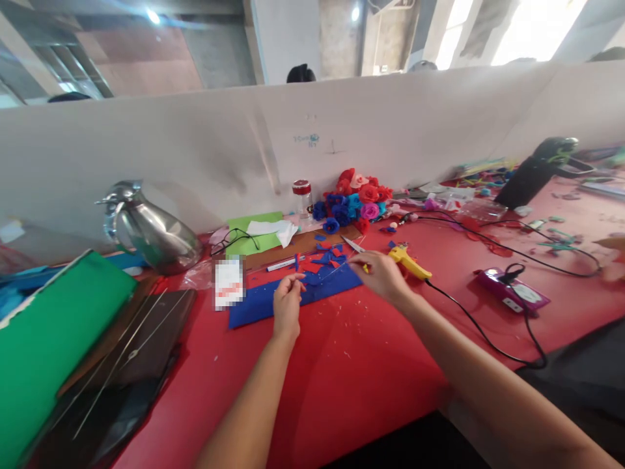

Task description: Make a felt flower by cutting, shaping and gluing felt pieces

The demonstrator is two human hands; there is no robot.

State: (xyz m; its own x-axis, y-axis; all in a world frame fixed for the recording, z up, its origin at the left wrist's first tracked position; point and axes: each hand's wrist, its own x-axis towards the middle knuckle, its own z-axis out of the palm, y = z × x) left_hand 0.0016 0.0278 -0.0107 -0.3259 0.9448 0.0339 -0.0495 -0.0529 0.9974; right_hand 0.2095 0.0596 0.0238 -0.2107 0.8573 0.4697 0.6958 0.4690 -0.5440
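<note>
My left hand [288, 303] is closed in a pinch above the blue sheet [266, 306]; what it grips is too small to make out. My right hand [383, 277] is closed around the yellow handles of scissors, whose blades [352, 245] point up and to the left. A thin, pale strand seems to stretch between the two hands. Blue and red scraps [329, 255] lie just behind the sheet, beside a white marker [286, 262]. A yellow glue gun [413, 264] rests to the right of my right hand.
A steel jug [159, 231] and a green sheet [63, 339] stand at the left. Fabric flowers [354, 202] and a red-lidded jar [303, 195] are by the white partition [195, 143]. A purple power strip [512, 292], cables and a black bottle [527, 172] occupy the right.
</note>
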